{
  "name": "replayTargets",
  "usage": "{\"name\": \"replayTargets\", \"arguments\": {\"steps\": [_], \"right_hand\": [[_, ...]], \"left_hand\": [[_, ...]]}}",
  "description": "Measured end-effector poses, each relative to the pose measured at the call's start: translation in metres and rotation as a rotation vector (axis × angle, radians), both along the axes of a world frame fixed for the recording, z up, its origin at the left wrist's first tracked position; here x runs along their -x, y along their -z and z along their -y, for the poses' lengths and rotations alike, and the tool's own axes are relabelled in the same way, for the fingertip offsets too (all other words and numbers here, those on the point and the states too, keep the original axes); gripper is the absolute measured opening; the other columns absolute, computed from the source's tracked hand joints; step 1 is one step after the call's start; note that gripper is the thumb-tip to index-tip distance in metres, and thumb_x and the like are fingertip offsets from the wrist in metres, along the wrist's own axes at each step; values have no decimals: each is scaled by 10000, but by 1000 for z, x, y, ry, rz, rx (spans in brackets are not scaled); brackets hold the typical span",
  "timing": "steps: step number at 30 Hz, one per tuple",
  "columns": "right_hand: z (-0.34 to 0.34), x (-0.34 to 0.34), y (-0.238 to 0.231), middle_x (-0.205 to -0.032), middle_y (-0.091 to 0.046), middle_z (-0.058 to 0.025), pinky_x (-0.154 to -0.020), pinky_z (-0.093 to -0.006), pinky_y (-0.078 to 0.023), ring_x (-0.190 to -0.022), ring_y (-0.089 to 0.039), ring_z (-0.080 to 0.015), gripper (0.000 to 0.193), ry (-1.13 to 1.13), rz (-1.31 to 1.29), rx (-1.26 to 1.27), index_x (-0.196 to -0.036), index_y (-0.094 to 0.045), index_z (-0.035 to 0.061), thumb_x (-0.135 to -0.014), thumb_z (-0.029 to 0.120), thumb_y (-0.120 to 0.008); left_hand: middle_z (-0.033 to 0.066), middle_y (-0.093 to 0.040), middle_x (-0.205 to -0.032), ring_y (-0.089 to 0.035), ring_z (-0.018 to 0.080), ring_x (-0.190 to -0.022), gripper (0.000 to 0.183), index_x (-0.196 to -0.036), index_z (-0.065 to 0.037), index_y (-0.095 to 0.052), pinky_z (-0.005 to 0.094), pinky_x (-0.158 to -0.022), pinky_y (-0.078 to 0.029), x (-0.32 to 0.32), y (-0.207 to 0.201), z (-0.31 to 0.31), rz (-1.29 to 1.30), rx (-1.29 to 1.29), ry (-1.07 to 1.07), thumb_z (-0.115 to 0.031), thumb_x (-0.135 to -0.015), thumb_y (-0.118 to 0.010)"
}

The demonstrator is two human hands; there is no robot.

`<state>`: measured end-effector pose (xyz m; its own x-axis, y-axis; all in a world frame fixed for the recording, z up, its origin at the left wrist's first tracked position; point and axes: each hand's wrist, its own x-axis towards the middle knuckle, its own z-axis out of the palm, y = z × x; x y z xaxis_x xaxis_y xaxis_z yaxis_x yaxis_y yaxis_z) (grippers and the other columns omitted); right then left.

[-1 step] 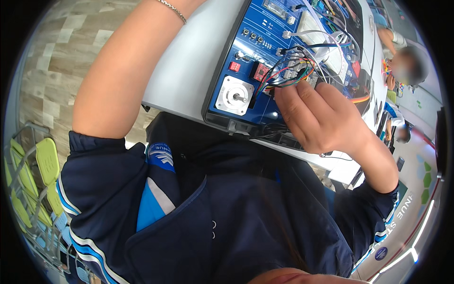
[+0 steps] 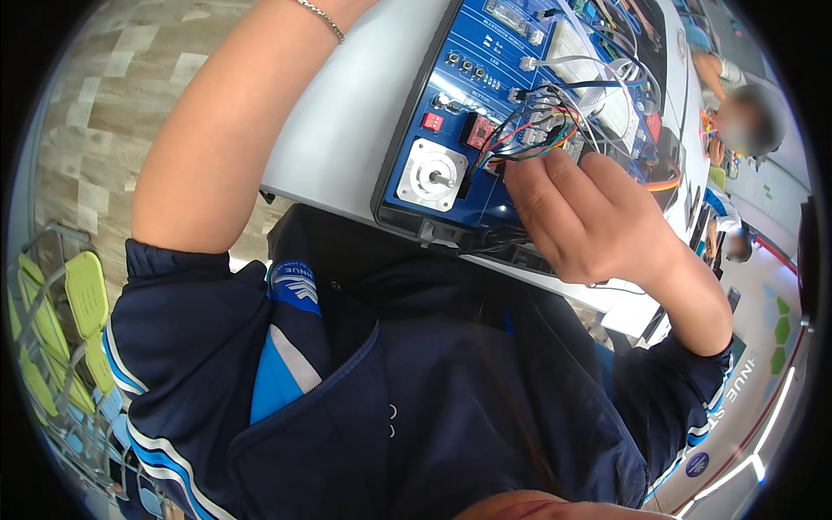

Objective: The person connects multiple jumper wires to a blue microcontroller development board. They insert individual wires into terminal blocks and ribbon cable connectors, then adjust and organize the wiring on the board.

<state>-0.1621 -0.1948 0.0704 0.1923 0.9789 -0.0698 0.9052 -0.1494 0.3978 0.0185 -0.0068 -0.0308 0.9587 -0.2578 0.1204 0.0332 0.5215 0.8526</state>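
Note:
Over the lower right of a blue electronics training board (image 2: 496, 201), my right hand (image 2: 589, 221) is closed, fingers curled and pressed together. Its fingertips meet a bundle of coloured jumper wires (image 2: 568, 117); what they pinch is hidden behind the fingers. Left of that hand sits a square silver stepper motor (image 2: 425, 165) with a short shaft. A small red driver module (image 2: 477, 132) lies just above the motor, with wires running from beside it. My left forearm (image 2: 225, 121), wearing a chain bracelet, reaches up past the board's left side, and the left hand itself is beyond the top edge.
The board stands in a black case on a white table (image 2: 342, 113). Grey and blue cables (image 2: 607, 84) cross its upper right, near a white breadboard. Green chairs (image 2: 87, 295) stand at far left. Other people (image 2: 737, 95) are at the far right.

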Motion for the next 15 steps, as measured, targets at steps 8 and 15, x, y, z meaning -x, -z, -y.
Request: {"name": "replayTargets", "arguments": {"steps": [8, 15], "right_hand": [[-17, 2, -14, -931, -661, -127, -712, -330, -502, -861, -649, -247, 314, -13, -43, 207, -854, -708, -93, -658, 144, -645], [-22, 0, -15, -942, -667, -135, -743, -335, -518, -875, -655, -259, 321, -19, -80, 236, -856, -709, -95, -652, 141, -637]], "left_hand": [[2, -603, -786, -525, 83, -664, 734, -1081, 28, -664, 225, -663, -472, -1, 0, 1, -13, 63, 33, -571, -1097, -240], [11, -614, -784, -517, 84, -652, 732, -1064, 26, -665, 226, -639, -470, 2, -5, 2, -52, 87, 42, -571, -1095, -243]]}}
